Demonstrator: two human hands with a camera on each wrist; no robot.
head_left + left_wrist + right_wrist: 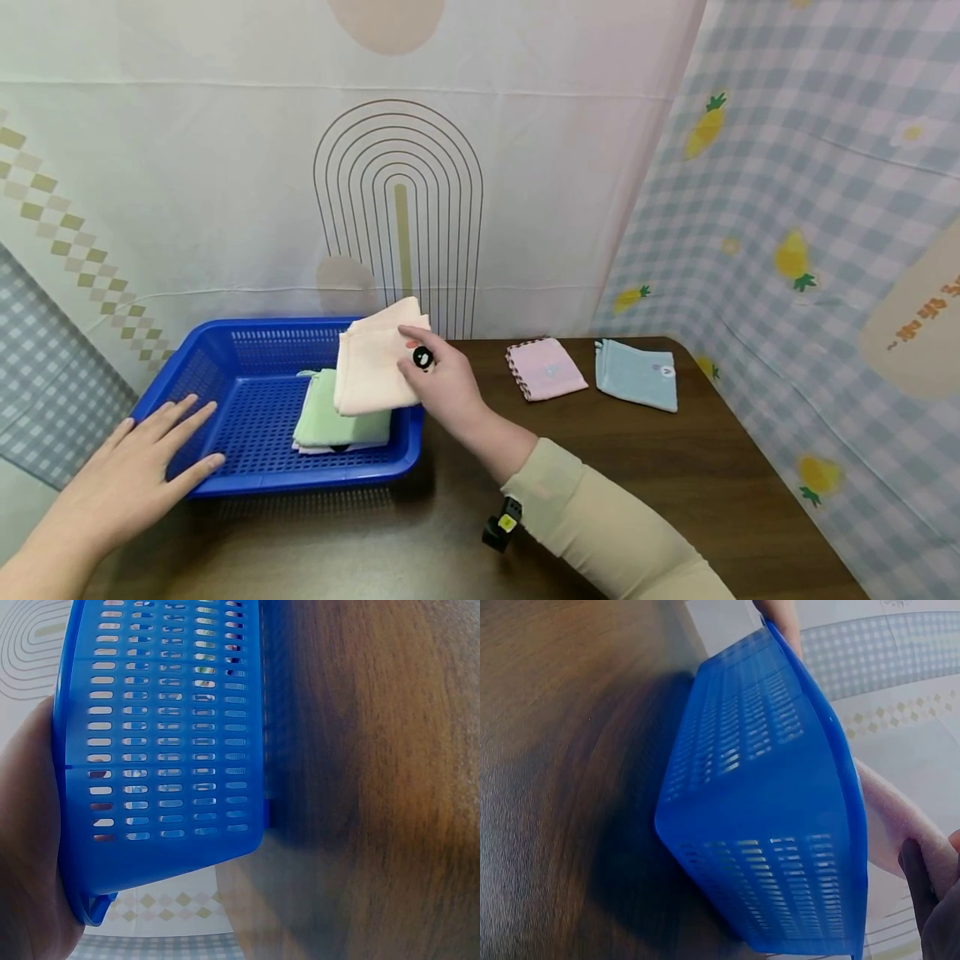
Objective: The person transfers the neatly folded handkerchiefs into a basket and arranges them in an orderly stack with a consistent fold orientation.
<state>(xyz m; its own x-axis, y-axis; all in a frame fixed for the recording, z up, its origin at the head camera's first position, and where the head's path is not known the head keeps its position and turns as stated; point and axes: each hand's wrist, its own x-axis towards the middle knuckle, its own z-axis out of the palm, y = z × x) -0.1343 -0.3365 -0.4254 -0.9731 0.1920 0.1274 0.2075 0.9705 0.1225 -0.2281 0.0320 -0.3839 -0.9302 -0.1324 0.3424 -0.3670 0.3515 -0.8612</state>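
My right hand pinches a folded cream-pink towel with a small dark face patch, over the right end of the blue plastic basket. In the right wrist view the towel shows just past the basket rim, thumb and fingers on its edge. Below it inside the basket lies a folded green towel on top of a paler one, partly covered by the held towel. My left hand rests with spread, straight fingers on the basket's left front rim; the left wrist view shows the basket's slotted wall beside it.
On the dark wooden table, a folded pink towel with a checked edge and a folded blue towel lie to the right of the basket. A patterned curtain hangs behind the table, and a checked one hangs at the right.
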